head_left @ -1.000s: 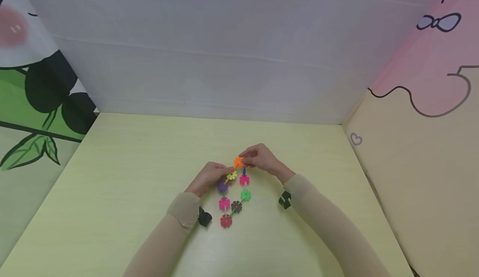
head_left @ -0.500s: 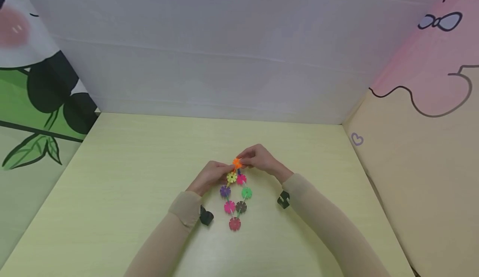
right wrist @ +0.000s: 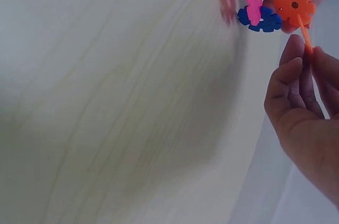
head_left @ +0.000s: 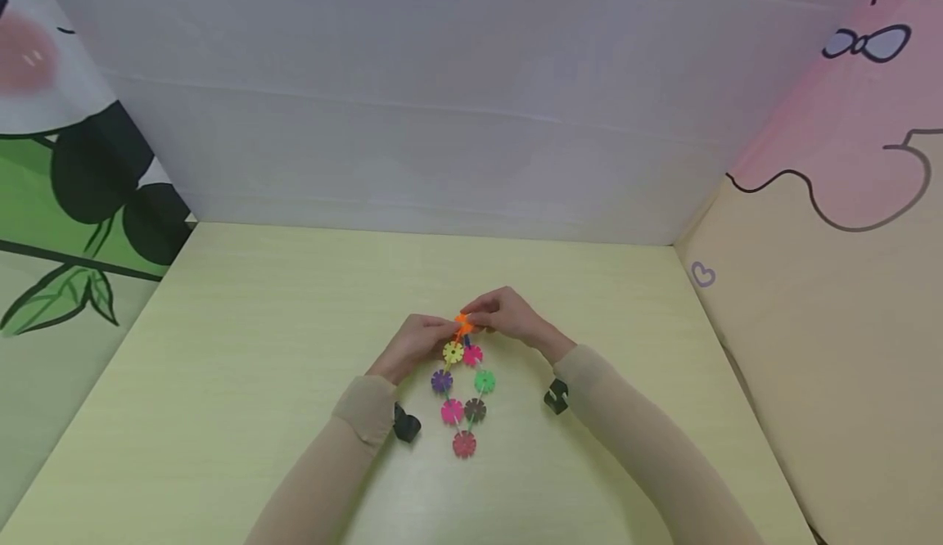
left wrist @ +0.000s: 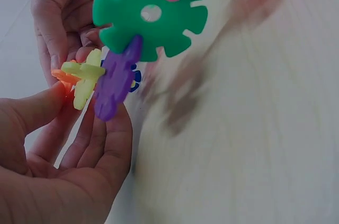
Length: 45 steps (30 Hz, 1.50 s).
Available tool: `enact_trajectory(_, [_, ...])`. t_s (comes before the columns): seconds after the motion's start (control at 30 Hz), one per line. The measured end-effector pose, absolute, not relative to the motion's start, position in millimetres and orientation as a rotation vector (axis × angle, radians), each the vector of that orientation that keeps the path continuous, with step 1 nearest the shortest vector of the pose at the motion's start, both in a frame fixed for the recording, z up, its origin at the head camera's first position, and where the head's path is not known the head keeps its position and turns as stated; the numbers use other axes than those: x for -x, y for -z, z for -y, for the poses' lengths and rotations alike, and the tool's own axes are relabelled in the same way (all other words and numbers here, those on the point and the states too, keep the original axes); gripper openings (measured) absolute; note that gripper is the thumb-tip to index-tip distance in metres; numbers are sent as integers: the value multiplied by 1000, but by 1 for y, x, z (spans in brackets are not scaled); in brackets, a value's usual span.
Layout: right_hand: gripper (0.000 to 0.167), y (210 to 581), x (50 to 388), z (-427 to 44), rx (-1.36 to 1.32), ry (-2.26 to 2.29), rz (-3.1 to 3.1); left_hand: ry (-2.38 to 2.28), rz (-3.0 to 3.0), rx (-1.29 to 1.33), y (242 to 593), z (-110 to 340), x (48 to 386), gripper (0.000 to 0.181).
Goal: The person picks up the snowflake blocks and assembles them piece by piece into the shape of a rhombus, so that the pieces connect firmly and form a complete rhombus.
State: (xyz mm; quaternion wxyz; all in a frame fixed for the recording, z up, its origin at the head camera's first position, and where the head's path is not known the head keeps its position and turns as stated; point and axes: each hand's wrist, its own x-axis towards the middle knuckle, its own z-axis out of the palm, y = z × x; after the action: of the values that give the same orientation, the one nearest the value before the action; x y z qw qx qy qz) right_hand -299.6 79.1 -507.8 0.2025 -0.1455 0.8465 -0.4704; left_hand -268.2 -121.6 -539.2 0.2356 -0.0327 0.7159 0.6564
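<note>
My left hand and right hand meet at the top of a hanging chain of notched plastic snowflake discs. My right thumb and fingers pinch an orange disc seen edge-on, slotted into another orange disc. That second disc is pinched by my left hand, partly hidden behind it. One side of the chain runs down through yellow, purple, green and pink discs. The other side has blue, pink, green and dark discs. A red disc is lowest.
A pale wood-grain table lies under the hands. Behind it stands a white sheet wall, with painted panels at the sides. Black wrist devices show below both cuffs.
Both hands have shifted little, the right one slightly left and closer to the left. The chain has swung right at its lower end, and its two sides now hang more evenly.
</note>
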Motion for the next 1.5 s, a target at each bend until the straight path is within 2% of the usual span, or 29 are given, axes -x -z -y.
enact_trajectory(0.23, [22,523,297,-86,339,1150,-2456,-1808,-1972,126,538,122,268,25])
enact_trajectory(0.4, [28,523,289,-85,339,1050,-2422,-1832,-1951,141,537,122,267,24])
enact_trajectory(0.7, [29,521,283,-83,335,1005,-2383,-1797,-2002,177,540,122,269,23])
enact_trajectory(1.0, [25,528,284,-86,366,1038,-2392,-1831,-2002,169,540,123,268,20])
enact_trajectory(1.5, [17,521,281,-86,459,1019,-2421,-1790,-2093,197,540,120,267,20])
